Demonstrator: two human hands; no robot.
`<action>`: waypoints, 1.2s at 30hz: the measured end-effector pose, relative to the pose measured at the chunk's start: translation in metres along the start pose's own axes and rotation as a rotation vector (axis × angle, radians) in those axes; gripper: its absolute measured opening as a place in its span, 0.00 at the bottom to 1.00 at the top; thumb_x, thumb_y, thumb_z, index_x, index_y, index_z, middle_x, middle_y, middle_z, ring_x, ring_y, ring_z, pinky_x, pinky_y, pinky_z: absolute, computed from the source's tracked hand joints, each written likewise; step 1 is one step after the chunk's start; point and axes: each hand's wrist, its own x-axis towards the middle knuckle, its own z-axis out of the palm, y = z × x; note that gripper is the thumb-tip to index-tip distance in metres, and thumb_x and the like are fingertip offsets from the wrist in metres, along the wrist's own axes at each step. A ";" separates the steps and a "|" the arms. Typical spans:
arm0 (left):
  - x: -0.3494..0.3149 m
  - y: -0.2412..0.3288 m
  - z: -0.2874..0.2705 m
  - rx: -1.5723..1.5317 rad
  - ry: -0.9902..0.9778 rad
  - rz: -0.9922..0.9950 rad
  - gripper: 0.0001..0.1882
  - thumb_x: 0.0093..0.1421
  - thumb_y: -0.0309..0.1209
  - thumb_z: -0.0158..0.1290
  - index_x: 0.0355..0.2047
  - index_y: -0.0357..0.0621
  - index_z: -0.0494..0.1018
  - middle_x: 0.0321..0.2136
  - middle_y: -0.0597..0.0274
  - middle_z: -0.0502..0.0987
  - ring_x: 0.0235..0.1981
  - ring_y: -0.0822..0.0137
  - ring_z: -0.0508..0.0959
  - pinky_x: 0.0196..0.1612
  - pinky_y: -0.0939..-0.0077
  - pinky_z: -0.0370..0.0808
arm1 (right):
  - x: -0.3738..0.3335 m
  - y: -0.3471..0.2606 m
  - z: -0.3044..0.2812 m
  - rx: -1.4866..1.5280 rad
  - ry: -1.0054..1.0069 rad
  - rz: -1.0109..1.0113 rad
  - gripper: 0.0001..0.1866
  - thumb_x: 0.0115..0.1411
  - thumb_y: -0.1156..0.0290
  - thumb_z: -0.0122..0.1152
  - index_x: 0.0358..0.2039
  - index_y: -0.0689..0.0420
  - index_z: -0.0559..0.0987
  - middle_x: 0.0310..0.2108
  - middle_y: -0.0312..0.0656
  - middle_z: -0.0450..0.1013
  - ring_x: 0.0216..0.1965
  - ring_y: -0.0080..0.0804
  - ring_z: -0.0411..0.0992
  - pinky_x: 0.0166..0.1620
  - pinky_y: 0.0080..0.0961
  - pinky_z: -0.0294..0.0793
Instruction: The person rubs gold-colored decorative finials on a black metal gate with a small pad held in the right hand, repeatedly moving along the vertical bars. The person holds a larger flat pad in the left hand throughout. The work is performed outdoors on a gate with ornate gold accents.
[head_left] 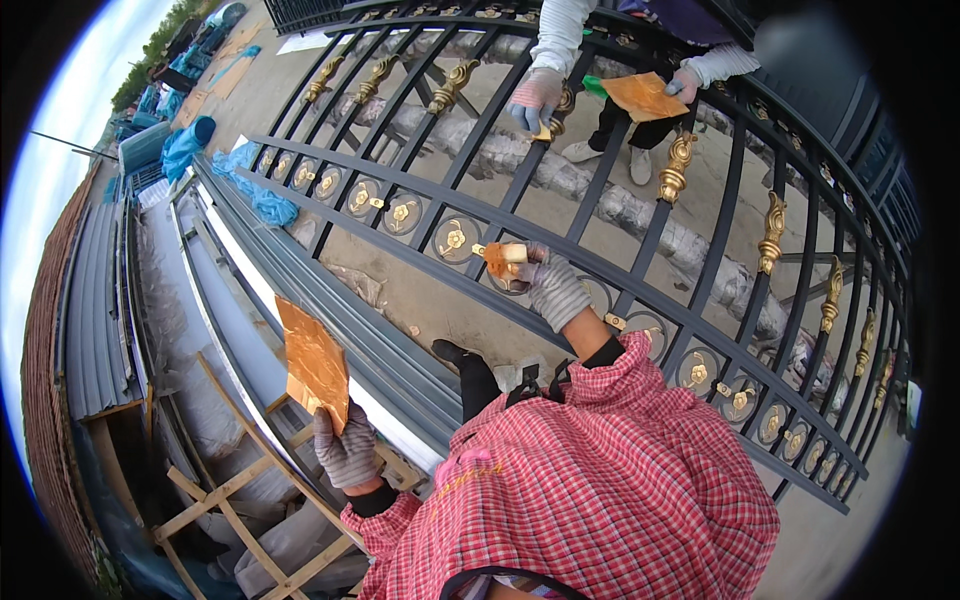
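My left hand (345,450), in a grey striped glove, grips the lower edge of a flat piece of board smeared with gold paint (314,355). In my right hand (556,287), gloved alike, is a small sponge (503,258), pale on one side and orange-gold on the other. The sponge is at the lower band of a dark metal fence panel (420,195), over or against one of its round flower ornaments; whether it touches is hard to tell. Beside it, a flower ornament (453,240) shows gold petals inside a dark ring.
Across the panel, a co-worker's gloved hand (537,97) holds a small yellowish piece at a gold baluster collar; the other (685,84) holds a gold-smeared sheet (645,97). Long grey metal profiles (300,265) lie to my left, near a wooden lattice frame (235,495). Wrapped bars (620,210) show beneath the panel.
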 end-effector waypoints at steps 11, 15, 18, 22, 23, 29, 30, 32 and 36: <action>0.186 0.162 0.022 0.204 -0.117 0.030 0.25 0.50 0.23 0.51 0.47 0.32 0.56 0.45 0.50 0.65 0.45 0.59 0.67 0.45 0.69 0.69 | 0.155 0.061 0.129 0.226 0.047 -0.174 0.17 0.45 0.72 0.61 0.38 0.55 0.71 0.31 0.34 0.69 0.27 0.22 0.67 0.25 0.15 0.68; 0.250 0.193 0.038 0.223 -0.111 -0.023 0.25 0.50 0.23 0.51 0.47 0.33 0.56 0.45 0.51 0.65 0.45 0.60 0.67 0.45 0.68 0.70 | 0.182 0.069 0.167 0.252 0.014 -0.170 0.19 0.45 0.71 0.60 0.40 0.54 0.69 0.34 0.36 0.67 0.28 0.21 0.66 0.26 0.16 0.68; 0.292 0.191 0.056 0.099 -0.143 -0.082 0.23 0.51 0.24 0.49 0.47 0.34 0.57 0.45 0.51 0.65 0.44 0.60 0.68 0.43 0.68 0.71 | 0.206 0.070 0.183 0.314 0.102 -0.151 0.15 0.46 0.77 0.58 0.37 0.58 0.70 0.32 0.38 0.69 0.27 0.24 0.68 0.26 0.14 0.68; 0.327 0.196 0.070 0.045 -0.289 -0.250 0.22 0.53 0.26 0.48 0.48 0.35 0.56 0.46 0.51 0.64 0.44 0.59 0.68 0.41 0.70 0.73 | 0.259 0.060 0.185 0.175 0.165 -0.242 0.15 0.45 0.77 0.59 0.36 0.59 0.70 0.28 0.36 0.69 0.22 0.22 0.67 0.23 0.14 0.68; 0.337 0.200 0.071 0.029 -0.325 -0.308 0.22 0.53 0.26 0.48 0.48 0.35 0.56 0.46 0.51 0.64 0.44 0.59 0.68 0.41 0.70 0.73 | 0.283 0.062 0.177 0.235 0.157 -0.276 0.15 0.45 0.76 0.59 0.36 0.58 0.71 0.27 0.35 0.69 0.22 0.22 0.66 0.22 0.14 0.68; 0.397 0.227 0.071 0.076 -0.191 -0.195 0.25 0.53 0.21 0.45 0.51 0.37 0.52 0.49 0.52 0.61 0.49 0.58 0.64 0.43 0.68 0.72 | 0.333 0.073 0.219 0.427 0.151 -0.295 0.17 0.44 0.71 0.62 0.36 0.54 0.71 0.25 0.33 0.69 0.22 0.21 0.66 0.23 0.15 0.65; 0.407 0.228 0.077 0.083 -0.200 -0.199 0.25 0.53 0.21 0.45 0.52 0.38 0.52 0.49 0.52 0.60 0.49 0.58 0.64 0.44 0.68 0.72 | 0.337 0.079 0.223 0.467 0.097 -0.306 0.17 0.44 0.70 0.62 0.36 0.55 0.71 0.26 0.33 0.69 0.23 0.22 0.67 0.23 0.16 0.65; 0.430 0.226 0.088 0.102 -0.201 -0.237 0.25 0.53 0.19 0.44 0.52 0.38 0.52 0.49 0.52 0.60 0.49 0.58 0.63 0.44 0.69 0.72 | 0.340 0.091 0.225 0.492 0.122 -0.298 0.16 0.44 0.72 0.61 0.36 0.54 0.71 0.26 0.34 0.69 0.24 0.23 0.67 0.25 0.16 0.67; 0.497 0.227 0.101 0.057 -0.160 -0.434 0.26 0.52 0.17 0.44 0.51 0.40 0.53 0.49 0.52 0.61 0.49 0.59 0.64 0.45 0.66 0.71 | 0.339 0.117 0.238 0.547 0.186 -0.374 0.17 0.44 0.74 0.61 0.36 0.53 0.71 0.28 0.34 0.70 0.27 0.24 0.69 0.27 0.17 0.70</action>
